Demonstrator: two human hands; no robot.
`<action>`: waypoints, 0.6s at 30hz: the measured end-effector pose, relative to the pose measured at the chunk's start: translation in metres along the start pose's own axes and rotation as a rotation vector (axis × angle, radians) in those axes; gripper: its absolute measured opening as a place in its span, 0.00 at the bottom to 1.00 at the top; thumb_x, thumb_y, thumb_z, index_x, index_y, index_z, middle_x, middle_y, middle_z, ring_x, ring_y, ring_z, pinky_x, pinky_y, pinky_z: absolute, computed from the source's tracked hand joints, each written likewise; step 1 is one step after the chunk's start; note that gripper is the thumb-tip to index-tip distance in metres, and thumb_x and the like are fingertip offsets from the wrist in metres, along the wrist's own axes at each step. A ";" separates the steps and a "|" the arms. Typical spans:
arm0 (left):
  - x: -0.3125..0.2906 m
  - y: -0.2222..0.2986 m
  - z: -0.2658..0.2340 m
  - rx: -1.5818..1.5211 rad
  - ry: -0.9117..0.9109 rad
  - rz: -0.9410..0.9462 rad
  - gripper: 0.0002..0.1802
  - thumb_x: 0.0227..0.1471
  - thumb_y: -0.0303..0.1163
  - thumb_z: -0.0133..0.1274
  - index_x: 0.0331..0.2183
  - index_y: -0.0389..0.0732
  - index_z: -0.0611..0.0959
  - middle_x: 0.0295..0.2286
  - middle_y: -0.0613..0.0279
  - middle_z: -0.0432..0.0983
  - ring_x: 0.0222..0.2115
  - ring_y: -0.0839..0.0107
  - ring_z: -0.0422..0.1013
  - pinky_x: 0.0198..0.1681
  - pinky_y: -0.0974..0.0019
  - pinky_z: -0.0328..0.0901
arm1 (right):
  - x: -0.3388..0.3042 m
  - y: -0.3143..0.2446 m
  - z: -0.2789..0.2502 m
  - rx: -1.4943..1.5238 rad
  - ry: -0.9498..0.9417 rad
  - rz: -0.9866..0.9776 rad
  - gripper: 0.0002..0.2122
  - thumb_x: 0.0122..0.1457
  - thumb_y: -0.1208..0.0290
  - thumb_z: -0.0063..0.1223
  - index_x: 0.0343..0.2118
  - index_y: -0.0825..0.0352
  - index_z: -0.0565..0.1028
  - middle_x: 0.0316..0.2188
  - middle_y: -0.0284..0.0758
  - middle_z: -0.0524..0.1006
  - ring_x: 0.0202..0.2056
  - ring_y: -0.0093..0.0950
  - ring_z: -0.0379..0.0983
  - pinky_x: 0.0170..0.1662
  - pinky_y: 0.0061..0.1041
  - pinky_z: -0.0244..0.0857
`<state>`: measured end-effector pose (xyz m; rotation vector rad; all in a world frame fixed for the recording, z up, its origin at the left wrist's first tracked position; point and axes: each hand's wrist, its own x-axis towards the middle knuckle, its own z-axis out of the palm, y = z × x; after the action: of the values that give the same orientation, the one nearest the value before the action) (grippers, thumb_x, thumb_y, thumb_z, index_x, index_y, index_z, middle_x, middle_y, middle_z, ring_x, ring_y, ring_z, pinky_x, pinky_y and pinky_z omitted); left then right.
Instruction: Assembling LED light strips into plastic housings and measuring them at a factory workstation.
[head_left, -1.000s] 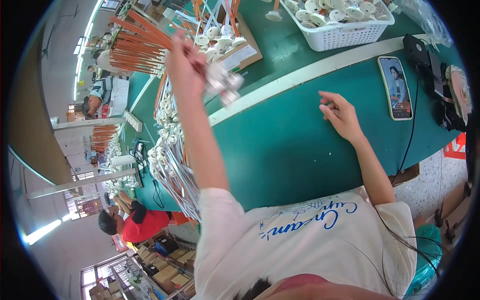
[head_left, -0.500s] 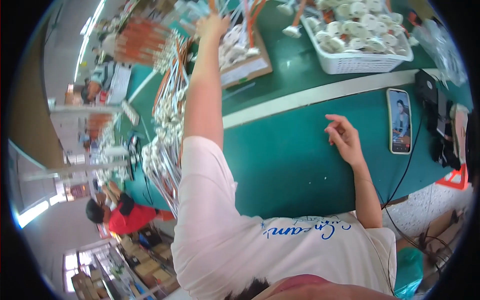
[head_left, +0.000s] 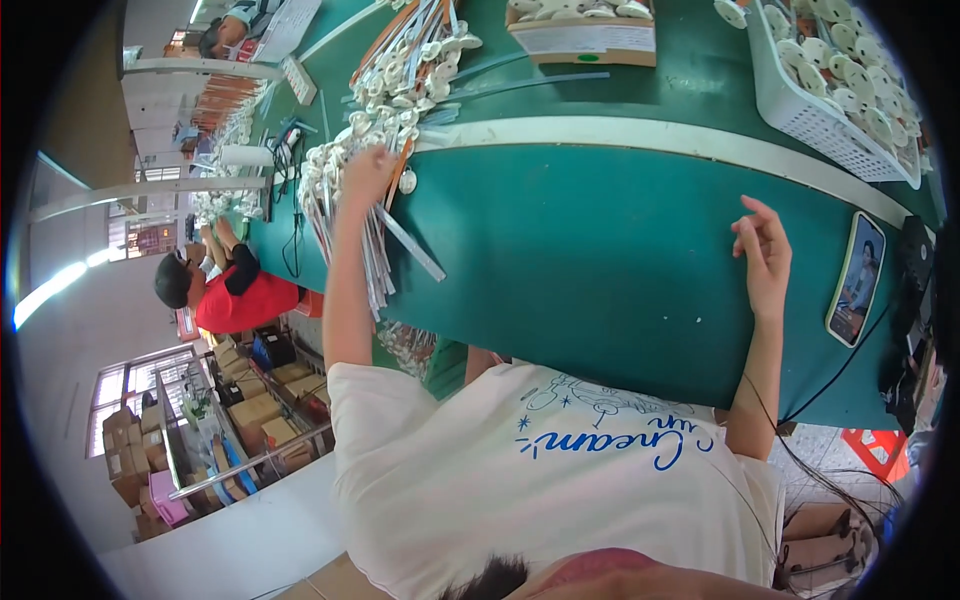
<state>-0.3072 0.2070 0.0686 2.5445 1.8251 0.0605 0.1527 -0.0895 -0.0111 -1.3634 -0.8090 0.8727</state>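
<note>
In the head view, the left hand [head_left: 368, 175] is touching a heap of white round-headed pieces with flat grey and orange strips [head_left: 325, 172] on the green tabletop [head_left: 560, 250]; its grip is staying unclear. The right hand [head_left: 765, 252] is curling loosely, empty.

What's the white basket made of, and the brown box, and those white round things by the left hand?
The white basket looks like smooth plastic: its wall has neat rows of holes. The brown box seems matte cardboard, with flat sides. The white round things may be hard plastic or ceramic; I can't tell.
</note>
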 end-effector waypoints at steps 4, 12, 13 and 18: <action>-0.039 0.023 0.044 0.005 0.156 0.024 0.15 0.49 0.39 0.52 0.33 0.37 0.80 0.31 0.47 0.75 0.31 0.53 0.72 0.35 0.57 0.67 | -0.001 0.004 -0.004 -0.023 0.007 -0.012 0.11 0.60 0.75 0.44 0.46 0.68 0.71 0.27 0.29 0.70 0.23 0.14 0.62 0.26 0.12 0.58; 0.009 -0.027 -0.040 -0.327 0.653 0.054 0.10 0.52 0.35 0.51 0.35 0.43 0.81 0.28 0.56 0.78 0.28 0.64 0.75 0.32 0.63 0.67 | -0.005 0.000 -0.002 -0.076 0.028 -0.036 0.11 0.60 0.75 0.45 0.46 0.67 0.71 0.27 0.29 0.70 0.23 0.14 0.62 0.27 0.13 0.59; 0.015 0.011 -0.066 -0.572 0.644 0.076 0.10 0.52 0.32 0.51 0.35 0.38 0.81 0.27 0.57 0.78 0.29 0.68 0.74 0.33 0.66 0.68 | -0.007 0.002 -0.003 -0.088 0.050 -0.032 0.11 0.60 0.75 0.45 0.46 0.67 0.71 0.27 0.29 0.70 0.24 0.15 0.62 0.28 0.13 0.59; 0.016 0.108 -0.119 -1.609 0.497 0.226 0.12 0.51 0.27 0.51 0.37 0.30 0.76 0.37 0.50 0.73 0.34 0.68 0.73 0.37 0.66 0.71 | -0.008 -0.006 0.023 -0.092 -0.103 -0.042 0.14 0.58 0.77 0.47 0.48 0.67 0.69 0.28 0.29 0.71 0.25 0.17 0.65 0.30 0.14 0.61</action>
<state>-0.2043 0.1861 0.1913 1.4504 0.7188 1.4977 0.1287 -0.0857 -0.0035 -1.3852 -0.9639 0.8882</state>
